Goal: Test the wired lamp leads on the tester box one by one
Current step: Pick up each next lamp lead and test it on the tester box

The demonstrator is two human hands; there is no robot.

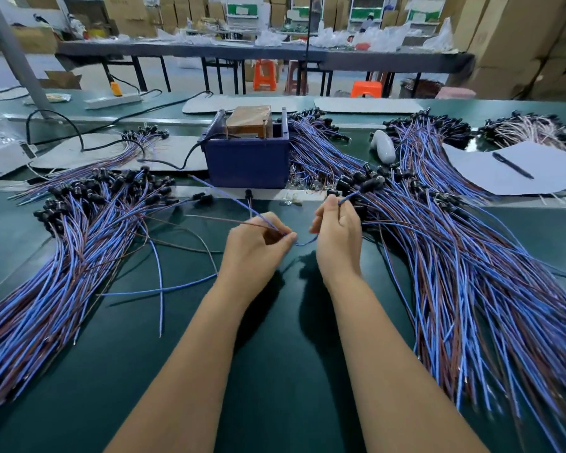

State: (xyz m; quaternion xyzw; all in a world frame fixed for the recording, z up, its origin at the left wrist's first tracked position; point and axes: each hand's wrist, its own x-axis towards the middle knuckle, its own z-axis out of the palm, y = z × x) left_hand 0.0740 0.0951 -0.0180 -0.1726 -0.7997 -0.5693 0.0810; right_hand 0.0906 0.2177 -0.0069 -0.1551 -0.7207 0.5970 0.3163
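Note:
A dark blue tester box point(247, 160) with upright metal posts and a brown block on top stands at the middle of the green bench. In front of it, my left hand point(257, 246) pinches the blue and brown wires of one lamp lead point(224, 199), whose free ends point toward the box. My right hand point(337, 232) holds the same lead near its black lamp head point(370, 184), at the edge of the right pile. Large piles of blue and brown leads lie to the left point(79, 230) and right point(455, 250).
A white handheld device point(384, 145), a paper sheet point(520, 168) and a black pen point(512, 165) lie at the right. A black cable point(164, 162) runs from the box to the left. A power strip point(113, 101) sits at the back left.

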